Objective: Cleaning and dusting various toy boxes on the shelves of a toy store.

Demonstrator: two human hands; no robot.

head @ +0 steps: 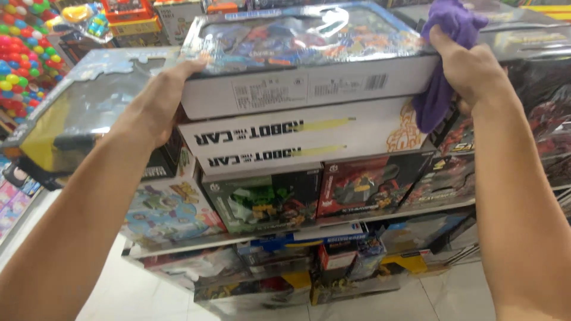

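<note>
A large flat toy box (309, 89) with a clear window lid lies on top of a stack of white toy boxes (297, 139). My left hand (157, 101) presses against the box's left end, fingers wrapped on its corner. My right hand (467, 68) is at the box's right end and grips a purple cloth (443, 89), which hangs down against the box's side and bunches above my knuckles.
Dark toy boxes (357, 190) fill the shelf (208, 241) below, with more boxes under it. Another windowed box (77, 113) sits at the left, a rack of coloured balls (24, 53) behind it. Pale floor tiles (137, 297) show at the bottom.
</note>
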